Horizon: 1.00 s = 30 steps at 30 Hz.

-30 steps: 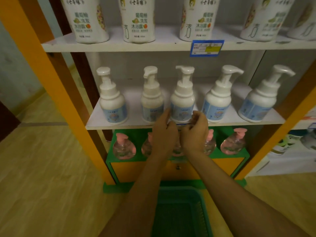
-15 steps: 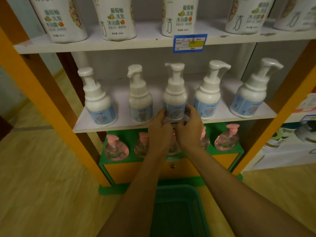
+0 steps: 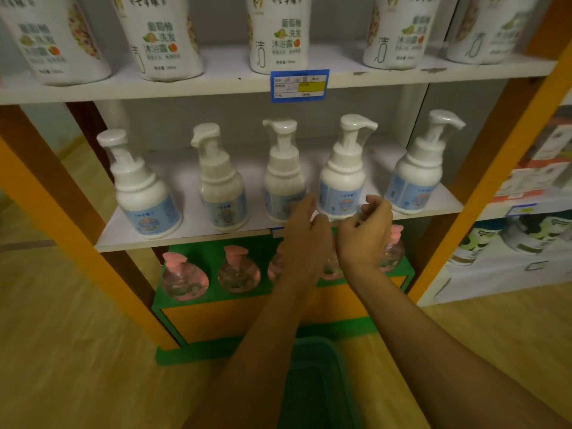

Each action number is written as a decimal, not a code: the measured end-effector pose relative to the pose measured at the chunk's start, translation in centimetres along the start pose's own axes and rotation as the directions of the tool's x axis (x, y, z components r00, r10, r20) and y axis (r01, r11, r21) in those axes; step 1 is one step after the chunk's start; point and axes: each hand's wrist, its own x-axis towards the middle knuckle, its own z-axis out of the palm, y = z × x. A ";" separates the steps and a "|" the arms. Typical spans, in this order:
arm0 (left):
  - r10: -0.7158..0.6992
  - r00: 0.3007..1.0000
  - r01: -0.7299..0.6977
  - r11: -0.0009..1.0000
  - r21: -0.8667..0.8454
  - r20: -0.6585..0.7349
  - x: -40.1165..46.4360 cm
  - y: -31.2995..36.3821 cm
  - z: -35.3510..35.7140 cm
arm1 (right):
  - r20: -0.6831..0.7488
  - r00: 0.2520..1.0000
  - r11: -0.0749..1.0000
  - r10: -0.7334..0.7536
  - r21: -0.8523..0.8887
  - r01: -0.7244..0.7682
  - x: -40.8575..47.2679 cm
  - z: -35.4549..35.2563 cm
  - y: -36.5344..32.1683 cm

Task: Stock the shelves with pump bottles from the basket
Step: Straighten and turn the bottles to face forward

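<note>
Several white pump bottles with blue labels stand in a row on the middle white shelf (image 3: 198, 239). My left hand (image 3: 305, 230) reaches up with straight fingers between the third bottle (image 3: 283, 184) and the fourth bottle (image 3: 342, 181), by their bases. My right hand (image 3: 368, 230) hovers at the right of the fourth bottle's base, its fingers loosely curled and holding nothing. The green basket (image 3: 309, 342) sits on the floor between my forearms; no bottles show in the part I can see.
Large white bottles line the top shelf above a blue price tag (image 3: 298, 85). Clear bottles with pink pumps (image 3: 184, 277) stand on a green and orange stand below. Orange uprights frame the shelving. More stocked shelves are at the right. The floor is wooden.
Both hands have left the third bottle and moved right, level with the fourth bottle's base. The view has also shifted closer to the shelf.
</note>
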 end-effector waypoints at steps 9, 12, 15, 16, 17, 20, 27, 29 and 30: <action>-0.021 0.997 0.023 0.999 -0.029 0.070 1.7 -1.3 2.4 | 0.300 0.952 0.998 -0.062 0.024 0.058 2.2 -0.6 2.2; 0.001 0.998 0.000 1.000 -0.017 0.070 2.0 -1.5 2.7 | 0.311 0.945 0.995 -0.101 0.048 0.090 2.5 -0.9 2.5; 0.008 0.998 -0.009 1.000 0.004 0.055 2.1 -1.5 2.9 | 0.325 0.941 0.995 -0.095 0.056 0.081 2.7 -1.1 2.7; 0.019 0.998 -0.020 1.000 0.000 0.052 2.1 -1.6 2.9 | 0.335 0.937 0.995 -0.099 0.055 0.085 2.7 -1.1 2.6; 0.026 0.999 -0.026 1.000 0.004 0.047 2.1 -1.6 3.0 | 0.345 0.933 0.994 -0.105 0.050 0.094 2.7 -1.2 2.7; 0.039 0.999 -0.038 0.999 0.015 -0.036 1.5 -1.2 3.3 | 0.346 0.932 0.994 -0.107 0.032 0.102 2.8 -1.7 2.5; 0.029 0.973 -0.035 0.999 -0.021 -0.231 -0.5 0.3 7.2 | -0.088 0.994 0.997 -0.067 0.021 0.069 4.7 -4.4 2.3; 0.004 0.992 -0.005 1.000 -0.013 -0.130 -0.7 0.7 8.7 | -0.136 0.990 0.999 -0.047 0.020 0.050 5.5 -5.3 2.8; -0.011 0.997 0.011 1.000 0.002 -0.076 -0.7 0.8 9.3 | -0.149 0.988 0.999 -0.039 0.018 0.042 6.1 -5.8 3.2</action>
